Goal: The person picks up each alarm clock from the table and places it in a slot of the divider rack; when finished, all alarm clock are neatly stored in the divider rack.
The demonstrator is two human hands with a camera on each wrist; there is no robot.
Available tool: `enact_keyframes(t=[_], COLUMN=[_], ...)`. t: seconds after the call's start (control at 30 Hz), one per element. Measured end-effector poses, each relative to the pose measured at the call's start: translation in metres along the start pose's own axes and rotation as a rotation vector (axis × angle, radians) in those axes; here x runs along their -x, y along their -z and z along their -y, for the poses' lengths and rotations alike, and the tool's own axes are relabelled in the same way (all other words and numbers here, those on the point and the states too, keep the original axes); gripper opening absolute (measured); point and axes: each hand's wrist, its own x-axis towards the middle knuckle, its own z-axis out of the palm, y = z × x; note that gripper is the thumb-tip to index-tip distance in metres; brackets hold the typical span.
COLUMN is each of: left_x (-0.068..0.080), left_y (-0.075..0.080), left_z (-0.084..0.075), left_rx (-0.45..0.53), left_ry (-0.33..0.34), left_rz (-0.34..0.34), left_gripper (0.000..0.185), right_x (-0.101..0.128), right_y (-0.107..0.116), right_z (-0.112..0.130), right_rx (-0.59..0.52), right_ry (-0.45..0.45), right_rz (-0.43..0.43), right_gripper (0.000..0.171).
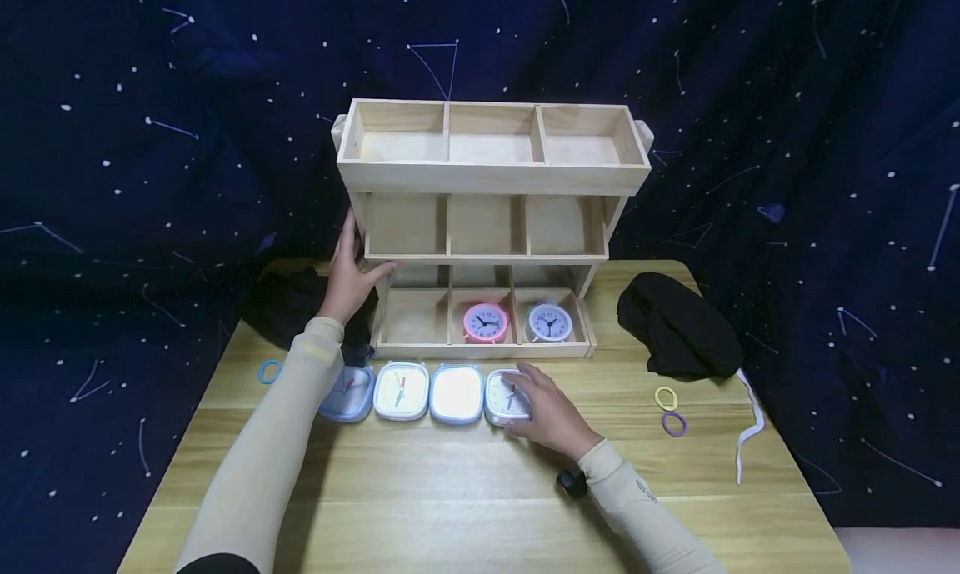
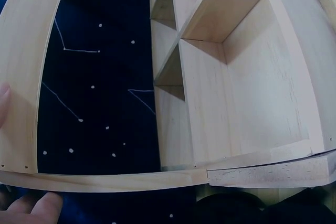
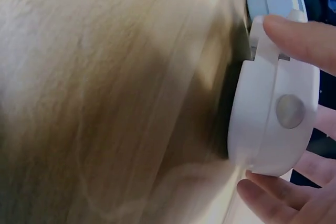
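Two opposite edges of the rightmost square clock (image 1: 498, 396) sit between the right hand's (image 1: 552, 414) thumb and fingers, a hold best kept level and clear of the neighbouring square clock (image 1: 456, 394) at nine o'clock, while the left hand (image 1: 348, 284), spread against the wooden shelf's (image 1: 491, 177) left side and gripping nothing evident, should only steady it. The gripped clock lies at ten o'clock from the right hand's middle, touching its fingers.
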Motion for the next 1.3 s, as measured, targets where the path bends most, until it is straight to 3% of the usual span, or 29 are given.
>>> enact_keyframes(t=[0.63, 1.3], left_x=[-0.001, 0.000], left_y=[0.000, 0.000], left_z=[-0.001, 0.000], left_rx=[0.002, 0.018], left_ry=[0.001, -0.001], left_rz=[-0.001, 0.005], left_gripper=[0.114, 0.116], right_x=[-0.003, 0.006], right_y=[0.010, 0.016], right_z=[-0.014, -0.006], right_rx=[-0.037, 0.055], right_ry=[0.048, 0.023], right_rz=[0.043, -0.067], right_gripper=[0.082, 0.072])
